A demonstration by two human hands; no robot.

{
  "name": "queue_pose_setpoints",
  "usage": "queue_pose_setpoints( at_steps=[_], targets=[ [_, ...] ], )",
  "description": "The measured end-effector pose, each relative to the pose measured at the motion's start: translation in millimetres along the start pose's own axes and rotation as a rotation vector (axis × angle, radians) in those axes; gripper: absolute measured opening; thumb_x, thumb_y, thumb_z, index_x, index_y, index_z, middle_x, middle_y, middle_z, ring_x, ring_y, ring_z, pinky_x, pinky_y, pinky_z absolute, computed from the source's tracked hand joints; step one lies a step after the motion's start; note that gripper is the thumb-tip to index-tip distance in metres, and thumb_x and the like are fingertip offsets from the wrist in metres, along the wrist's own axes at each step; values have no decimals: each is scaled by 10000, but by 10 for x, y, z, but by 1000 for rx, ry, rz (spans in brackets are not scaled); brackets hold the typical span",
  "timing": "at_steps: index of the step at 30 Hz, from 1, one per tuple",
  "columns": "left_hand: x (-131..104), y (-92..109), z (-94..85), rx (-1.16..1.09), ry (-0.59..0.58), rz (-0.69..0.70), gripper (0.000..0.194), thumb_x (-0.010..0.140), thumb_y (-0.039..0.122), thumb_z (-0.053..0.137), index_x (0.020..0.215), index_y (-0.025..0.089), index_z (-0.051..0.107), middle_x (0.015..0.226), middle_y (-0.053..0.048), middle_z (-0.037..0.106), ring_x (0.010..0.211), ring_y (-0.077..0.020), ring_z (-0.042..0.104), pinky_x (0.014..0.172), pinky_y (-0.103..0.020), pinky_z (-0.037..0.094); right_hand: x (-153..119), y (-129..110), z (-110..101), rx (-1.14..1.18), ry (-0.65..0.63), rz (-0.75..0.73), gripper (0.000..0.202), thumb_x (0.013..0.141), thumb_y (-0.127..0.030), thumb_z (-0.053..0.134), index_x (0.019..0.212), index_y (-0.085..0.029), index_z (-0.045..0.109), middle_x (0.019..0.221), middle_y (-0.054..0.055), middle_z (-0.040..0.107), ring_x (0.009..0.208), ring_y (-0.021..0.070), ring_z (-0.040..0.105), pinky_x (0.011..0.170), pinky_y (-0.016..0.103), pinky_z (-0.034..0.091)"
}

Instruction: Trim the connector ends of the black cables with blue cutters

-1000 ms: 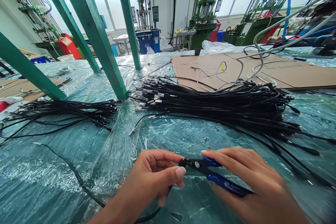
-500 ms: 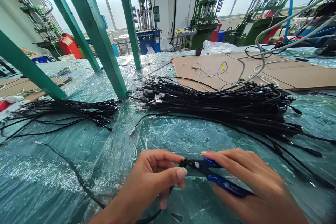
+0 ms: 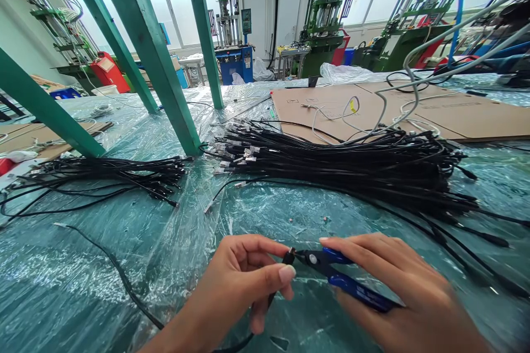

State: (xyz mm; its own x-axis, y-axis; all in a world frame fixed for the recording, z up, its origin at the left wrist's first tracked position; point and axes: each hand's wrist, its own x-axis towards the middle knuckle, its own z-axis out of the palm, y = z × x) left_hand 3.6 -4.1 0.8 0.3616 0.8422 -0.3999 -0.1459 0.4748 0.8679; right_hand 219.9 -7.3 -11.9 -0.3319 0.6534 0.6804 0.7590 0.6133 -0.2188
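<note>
Between its thumb and index finger, my left hand [image 3: 248,281] pinches the end of a black cable [image 3: 289,257]. The rest of that cable runs down under the hand, and a black length with a pale tip lies to the left on the plastic-covered table [image 3: 165,242]. My right hand [image 3: 397,281] is wrapped round the blue handles of small cutters [image 3: 356,287]. Their dark jaws point left and are at the cable's end; whether they touch it is too small to tell.
A big pile of black cables [image 3: 339,168] lies beyond my hands, with a smaller bundle [image 3: 107,174] at the left. Green posts [image 3: 155,55] rise from the table. Behind the pile is flat cardboard [image 3: 414,110] with grey wires on it. Machines stand further back.
The cutters have shifted very slightly right, and the tip of the cable end shows more clearly beside their jaws. My left hand is nearly still.
</note>
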Motion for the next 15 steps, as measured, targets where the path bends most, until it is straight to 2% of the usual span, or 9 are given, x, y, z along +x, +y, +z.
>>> queue_pose_setpoints(
  at_steps=[15],
  targets=[
    [-5,3,5,20,9,2,189,742,290,768,865,158,712,607,10,697,307,-5,445,313,-99,303,-8,-9,-12,-42,-30,-32,221,824,-200,519,1009,-246,631,806,-12,666,708,101,632,632,221,520]
  ],
)
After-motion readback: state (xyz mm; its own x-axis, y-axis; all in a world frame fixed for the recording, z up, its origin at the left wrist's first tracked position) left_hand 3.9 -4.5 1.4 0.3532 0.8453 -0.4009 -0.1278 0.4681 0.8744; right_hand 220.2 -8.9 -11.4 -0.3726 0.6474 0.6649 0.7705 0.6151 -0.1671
